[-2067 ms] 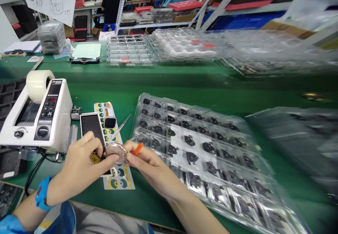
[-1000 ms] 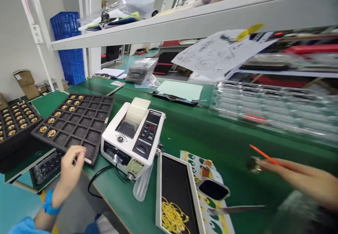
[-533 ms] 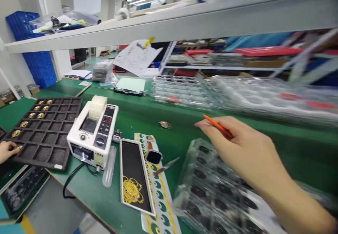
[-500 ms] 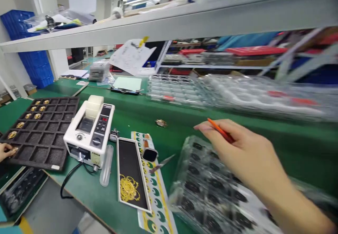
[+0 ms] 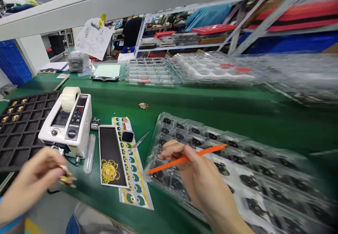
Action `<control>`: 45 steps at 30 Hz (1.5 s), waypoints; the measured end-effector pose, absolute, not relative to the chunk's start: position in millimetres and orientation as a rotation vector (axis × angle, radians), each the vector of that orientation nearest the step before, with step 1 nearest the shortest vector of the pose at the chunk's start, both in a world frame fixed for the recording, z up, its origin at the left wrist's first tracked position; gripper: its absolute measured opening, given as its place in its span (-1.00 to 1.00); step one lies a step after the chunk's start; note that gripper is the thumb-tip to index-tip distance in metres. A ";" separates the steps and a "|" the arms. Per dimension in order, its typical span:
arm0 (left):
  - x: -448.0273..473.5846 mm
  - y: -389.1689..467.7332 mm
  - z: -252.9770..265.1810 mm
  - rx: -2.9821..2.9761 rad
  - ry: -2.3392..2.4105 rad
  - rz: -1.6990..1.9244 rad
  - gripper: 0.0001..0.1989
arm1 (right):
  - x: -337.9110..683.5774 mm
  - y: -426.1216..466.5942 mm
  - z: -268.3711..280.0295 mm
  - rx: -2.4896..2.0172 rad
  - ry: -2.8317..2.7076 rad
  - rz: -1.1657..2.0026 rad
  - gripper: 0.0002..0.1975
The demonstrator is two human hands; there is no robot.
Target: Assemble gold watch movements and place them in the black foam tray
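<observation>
From the head camera: a smooth green table (image 5: 124,96) carries a glossy clear plastic tray (image 5: 163,119) of moulded pockets holding flat black parts. At left, a dark, foam-like grid tray (image 5: 26,135) has square compartments, beside a boxy white tape machine (image 5: 79,125) with a pale, round tape roll (image 5: 69,99). A shallow, white-edged rectangular box (image 5: 109,139) with a black bottom holds a tangle of thin yellow loops (image 5: 109,171).

The left hand (image 5: 34,183) pinches a small, shiny gold-coloured part (image 5: 68,178), blurred, which sticks out past the fingertips, in front of the machine. The right hand (image 5: 202,179) grips a slim, flat orange stick (image 5: 169,163) near its middle, slanting above the clear tray, both ends jutting out.

Counted: one part in the left hand, one orange stick, one similar metallic piece (image 5: 143,106) lying alone on the table, six gold pieces (image 5: 15,117) visible in the grid tray, one pair of pointed tweezers (image 5: 139,141) and one square watch (image 5: 127,136) on a patterned sheet (image 5: 137,188).
</observation>
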State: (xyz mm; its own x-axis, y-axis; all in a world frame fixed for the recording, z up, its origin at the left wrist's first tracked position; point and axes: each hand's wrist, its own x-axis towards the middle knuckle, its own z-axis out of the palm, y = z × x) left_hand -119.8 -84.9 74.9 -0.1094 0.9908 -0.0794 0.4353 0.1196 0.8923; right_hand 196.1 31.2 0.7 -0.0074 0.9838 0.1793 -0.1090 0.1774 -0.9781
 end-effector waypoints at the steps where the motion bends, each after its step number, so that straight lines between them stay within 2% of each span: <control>1: -88.8 -72.0 67.7 1.350 1.433 0.984 -0.72 | 193.2 29.6 0.6 -0.956 -1.208 1.149 -0.54; 5: -23.4 -14.6 34.3 1.043 1.067 1.027 -0.60 | 189.4 21.3 -1.0 -0.761 -1.190 1.154 -0.61; 10: -10.7 19.3 13.5 0.909 0.970 1.133 -0.48 | 184.0 10.6 -3.8 -0.718 -1.396 1.031 -0.71; 17: -7.0 11.4 9.7 0.918 0.939 1.165 -0.65 | 173.6 4.6 -13.0 -0.783 -1.447 0.942 -0.87; 22: -8.6 7.6 9.9 0.947 0.862 1.145 -0.72 | 178.7 5.0 -11.6 -0.723 -1.592 0.861 -0.77; 33: -9.6 10.8 12.3 0.748 0.861 1.104 -0.72 | 187.0 10.4 -19.8 -0.386 -2.177 0.208 -0.72; 39: -4.6 11.6 10.7 0.703 0.947 1.118 -0.59 | 188.1 3.6 -6.7 -0.583 -1.987 0.407 -0.79; 45: 5.6 5.0 8.2 0.749 0.941 1.079 -0.53 | 174.2 0.7 -13.5 -0.796 -1.813 0.283 -0.73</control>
